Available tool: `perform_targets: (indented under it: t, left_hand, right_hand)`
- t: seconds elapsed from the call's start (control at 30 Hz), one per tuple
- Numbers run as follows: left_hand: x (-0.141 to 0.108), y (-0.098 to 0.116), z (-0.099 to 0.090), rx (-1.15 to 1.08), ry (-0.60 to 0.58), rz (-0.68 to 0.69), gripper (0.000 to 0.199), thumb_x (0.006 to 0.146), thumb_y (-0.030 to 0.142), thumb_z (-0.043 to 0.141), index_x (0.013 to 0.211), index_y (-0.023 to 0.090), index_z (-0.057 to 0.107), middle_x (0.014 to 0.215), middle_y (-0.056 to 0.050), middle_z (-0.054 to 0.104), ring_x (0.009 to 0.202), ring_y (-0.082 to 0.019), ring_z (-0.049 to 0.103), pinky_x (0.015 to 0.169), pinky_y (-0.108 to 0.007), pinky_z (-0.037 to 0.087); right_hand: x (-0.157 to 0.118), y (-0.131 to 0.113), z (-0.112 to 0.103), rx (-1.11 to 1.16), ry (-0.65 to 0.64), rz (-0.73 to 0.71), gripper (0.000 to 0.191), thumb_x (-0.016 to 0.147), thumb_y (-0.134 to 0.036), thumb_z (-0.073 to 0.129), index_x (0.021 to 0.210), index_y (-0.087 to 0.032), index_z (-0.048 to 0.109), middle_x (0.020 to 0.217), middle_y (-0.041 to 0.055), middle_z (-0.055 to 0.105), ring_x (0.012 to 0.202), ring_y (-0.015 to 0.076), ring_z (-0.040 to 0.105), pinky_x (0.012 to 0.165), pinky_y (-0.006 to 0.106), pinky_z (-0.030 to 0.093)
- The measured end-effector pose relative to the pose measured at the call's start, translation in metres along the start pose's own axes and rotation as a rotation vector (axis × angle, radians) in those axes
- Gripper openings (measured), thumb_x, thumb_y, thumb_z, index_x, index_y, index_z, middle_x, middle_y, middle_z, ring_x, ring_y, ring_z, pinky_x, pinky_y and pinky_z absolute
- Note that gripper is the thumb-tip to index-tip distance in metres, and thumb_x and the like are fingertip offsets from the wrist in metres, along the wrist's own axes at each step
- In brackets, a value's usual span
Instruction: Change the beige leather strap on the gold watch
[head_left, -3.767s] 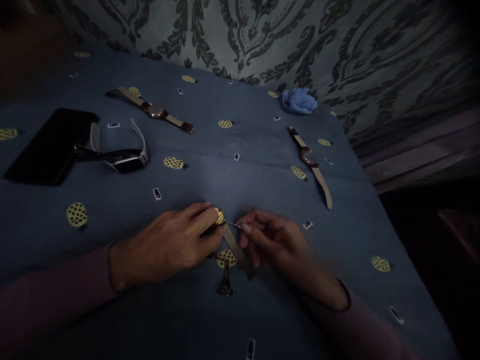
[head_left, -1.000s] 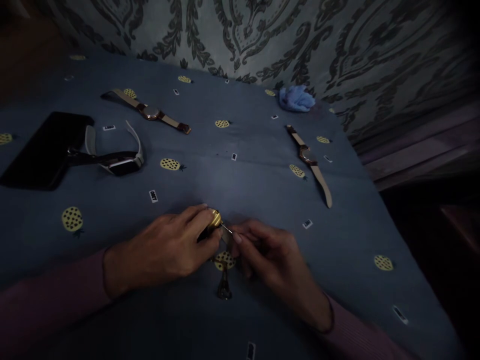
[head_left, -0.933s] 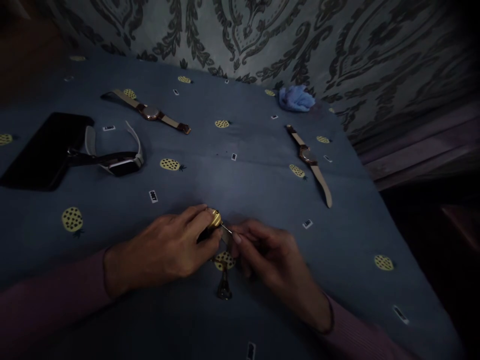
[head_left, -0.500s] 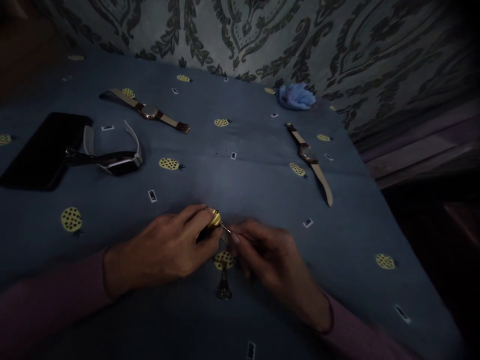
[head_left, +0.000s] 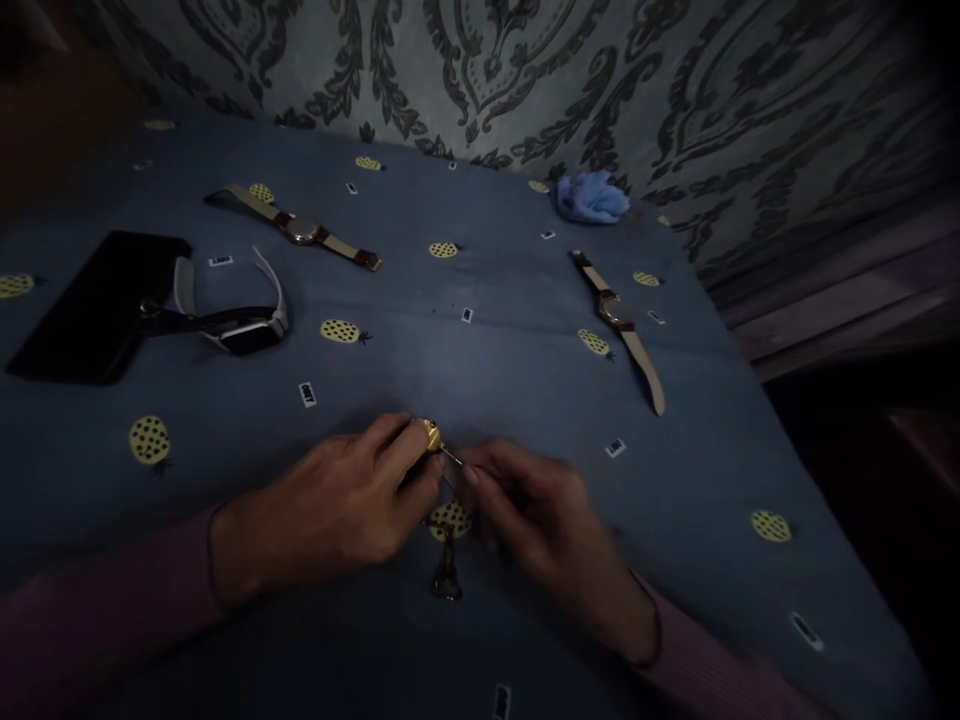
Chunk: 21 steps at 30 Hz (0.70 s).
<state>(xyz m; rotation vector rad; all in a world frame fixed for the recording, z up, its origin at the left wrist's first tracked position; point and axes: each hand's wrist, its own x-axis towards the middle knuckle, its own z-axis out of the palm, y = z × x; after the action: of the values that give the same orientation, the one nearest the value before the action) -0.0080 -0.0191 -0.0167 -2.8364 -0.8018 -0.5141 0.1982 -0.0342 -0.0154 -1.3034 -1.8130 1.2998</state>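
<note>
Gold watch (head_left: 431, 436): small round gold-coloured case, held on edge just above the blue patterned cloth, pinched at its left side; a strap (head_left: 455, 474) hangs from it toward the near edge, mostly hidden. Thin metal pin tool (head_left: 451, 458): slender bright shaft, tip touching the case's right side, angled down to the right; its handle is apparently covered, the view being dim.

Dim light, dark at frame edges. Counter (head_left: 525, 360) covered in blue cloth with yellow pineapple print. Behind it, grey damask-patterned wall (head_left: 600, 70); wooden boards (head_left: 847, 300) at right.
</note>
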Motion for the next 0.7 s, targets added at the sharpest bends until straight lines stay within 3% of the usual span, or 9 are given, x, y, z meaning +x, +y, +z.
perform_targets:
  t: [0.3, 0.5, 0.7]
  left_hand:
    - [0.002, -0.001, -0.001, -0.005, -0.006, 0.014, 0.027, 0.093, 0.004, 0.041, 0.104, 0.005, 0.065, 0.097, -0.017, 0.067, 0.09, -0.03, 0.068, 0.049, -0.03, 0.06]
    - [0.0, 0.0, 0.001, 0.015, 0.004, -0.015, 0.029, 0.094, 0.005, 0.039, 0.105, 0.008, 0.065, 0.097, -0.014, 0.066, 0.091, -0.028, 0.067, 0.048, -0.027, 0.058]
    - [-0.001, -0.001, 0.001, 0.031, -0.011, 0.004, 0.026, 0.093, 0.007, 0.042, 0.105, 0.009, 0.065, 0.098, -0.013, 0.066, 0.091, -0.026, 0.067, 0.05, -0.026, 0.058]
  right_hand:
    - [0.001, 0.004, -0.008, 0.09, 0.01, 0.074, 0.013, 0.098, -0.029, 0.045, 0.095, -0.019, 0.053, 0.069, -0.0032, 0.054, 0.048, 0.0079, 0.048, 0.043, 0.021, 0.041]
    - [-0.006, -0.004, -0.011, -0.305, -0.01, 0.067, 0.013, 0.1, -0.025, 0.038, 0.101, -0.021, 0.05, 0.061, -0.0065, 0.05, 0.05, 0.0114, 0.049, 0.051, 0.025, 0.038]
    - [-0.006, -0.003, -0.005, -0.532, -0.027, 0.066, 0.011, 0.086, -0.019, 0.061, 0.093, -0.02, 0.053, 0.055, -0.0088, 0.043, 0.046, 0.0114, 0.043, 0.049, 0.024, 0.033]
